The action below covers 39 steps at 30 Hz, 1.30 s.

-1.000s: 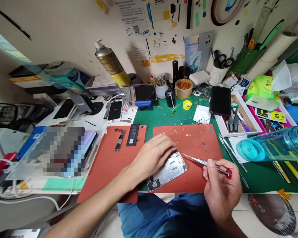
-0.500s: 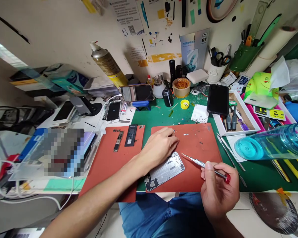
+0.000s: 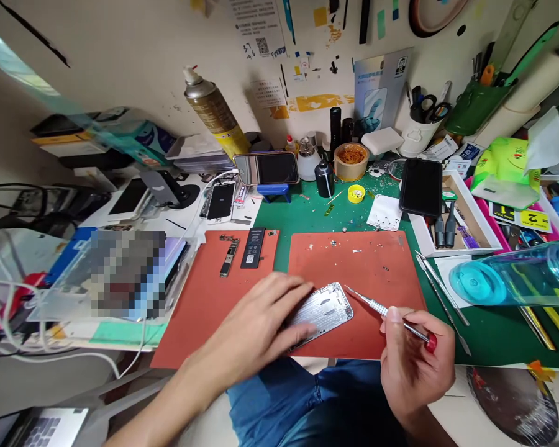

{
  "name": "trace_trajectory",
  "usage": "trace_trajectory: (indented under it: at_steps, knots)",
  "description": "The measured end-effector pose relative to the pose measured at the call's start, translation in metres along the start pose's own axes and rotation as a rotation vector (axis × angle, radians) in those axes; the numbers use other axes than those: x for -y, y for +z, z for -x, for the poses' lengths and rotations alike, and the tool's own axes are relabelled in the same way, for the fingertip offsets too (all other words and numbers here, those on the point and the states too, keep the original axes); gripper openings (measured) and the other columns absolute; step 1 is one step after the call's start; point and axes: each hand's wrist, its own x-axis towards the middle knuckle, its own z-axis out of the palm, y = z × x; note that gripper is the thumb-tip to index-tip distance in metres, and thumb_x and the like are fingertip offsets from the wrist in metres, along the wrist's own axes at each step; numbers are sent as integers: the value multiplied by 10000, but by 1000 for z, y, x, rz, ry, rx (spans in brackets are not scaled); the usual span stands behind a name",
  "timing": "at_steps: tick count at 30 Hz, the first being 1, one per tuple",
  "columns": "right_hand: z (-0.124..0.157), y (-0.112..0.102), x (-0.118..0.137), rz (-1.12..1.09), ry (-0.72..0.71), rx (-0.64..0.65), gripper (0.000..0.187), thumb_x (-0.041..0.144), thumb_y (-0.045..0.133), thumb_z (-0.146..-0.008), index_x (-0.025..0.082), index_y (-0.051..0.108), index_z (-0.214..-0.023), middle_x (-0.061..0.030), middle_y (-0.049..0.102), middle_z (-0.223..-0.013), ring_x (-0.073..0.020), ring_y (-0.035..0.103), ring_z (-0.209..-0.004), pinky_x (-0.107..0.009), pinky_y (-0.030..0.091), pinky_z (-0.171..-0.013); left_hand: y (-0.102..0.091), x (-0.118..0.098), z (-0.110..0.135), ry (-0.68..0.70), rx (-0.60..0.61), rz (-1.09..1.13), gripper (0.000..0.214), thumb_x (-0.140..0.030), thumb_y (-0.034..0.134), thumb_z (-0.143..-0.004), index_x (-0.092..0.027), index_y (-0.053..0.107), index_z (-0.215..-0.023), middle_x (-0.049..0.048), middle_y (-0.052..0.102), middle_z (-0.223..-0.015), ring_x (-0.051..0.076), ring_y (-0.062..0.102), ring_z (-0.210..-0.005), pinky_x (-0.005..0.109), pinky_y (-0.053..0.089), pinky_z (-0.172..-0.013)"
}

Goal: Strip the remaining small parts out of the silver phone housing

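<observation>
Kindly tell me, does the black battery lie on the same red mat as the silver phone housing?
No, the black battery lies on the left red mat, the silver phone housing on the right red mat.

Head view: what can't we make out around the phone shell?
All head view.
Phone shell near end: covered by left hand.
Screwdriver handle: partly inside right hand.
Small parts on red mat: too tiny.
Box at left: pixelated.
Bottle: cut off by right edge.
</observation>
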Motion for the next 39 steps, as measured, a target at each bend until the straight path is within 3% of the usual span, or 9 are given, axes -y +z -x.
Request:
trace_trajectory:
  at_steps: [3,6,9,11,14,21,28,39]
  knots:
    - [2,1,-3,69,-208,60,360,-20,806,-875,169,693,-1160,-27,749,-916,-156,721,-715,-274,621,-598,16,-5,26,8,11,-6,641,-506,662,-1064,-176,503,-1590,174,631,-1520,341,586,-1375,525,603,-1093]
    - [4,5,-3,140,-369,127,451,-93,793,-842,163,681,-1196,-11,732,-891,-145,704,-690,-269,613,-580,29,-6,33,27,-53,30,574,-404,646,-1090,-161,489,-1587,176,655,-1489,318,606,-1343,493,623,-1073]
    - [5,9,-3,190,-437,179,471,-120,796,-825,148,667,-1190,-16,720,-892,-142,691,-689,-281,612,-588,36,-3,31,64,-164,28,465,-261,642,-1095,-127,528,-1525,165,722,-1386,292,661,-1256,465,639,-1045]
    - [6,10,-3,213,-443,184,462,-121,797,-825,139,664,-1183,-22,712,-889,-141,681,-688,-274,593,-574,40,-2,32,92,-208,-8,476,-318,674,-1080,-93,555,-1483,180,743,-1351,315,685,-1244,500,644,-1052]
    - [6,10,-3,227,-412,168,429,-101,784,-852,153,660,-1175,-13,700,-883,-135,669,-677,-265,578,-557,45,-2,35,116,-211,-62,654,-480,712,-1040,-46,545,-1501,232,717,-1408,380,677,-1311,581,627,-1096]
    - [7,10,-3,254,-426,131,457,-92,806,-837,162,660,-1187,-8,704,-899,-139,688,-675,-261,591,-557,45,-10,32,121,-253,-97,546,-296,719,-1048,-10,559,-1485,236,739,-1373,369,701,-1213,531,687,-992]
    - [8,11,-3,287,-410,120,449,-70,834,-827,166,663,-1169,-6,717,-897,-147,716,-704,-256,626,-588,38,-7,24,129,-284,-7,426,-255,694,-1052,-37,588,-1401,203,771,-1256,321,714,-1050,479,711,-878]
    - [9,8,-3,319,-436,176,445,-32,847,-844,179,667,-1191,-20,736,-901,-159,734,-708,-260,634,-577,45,-9,29,124,-300,-27,529,-226,744,-1019,-26,540,-1465,215,759,-1286,342,700,-1104,487,689,-886]
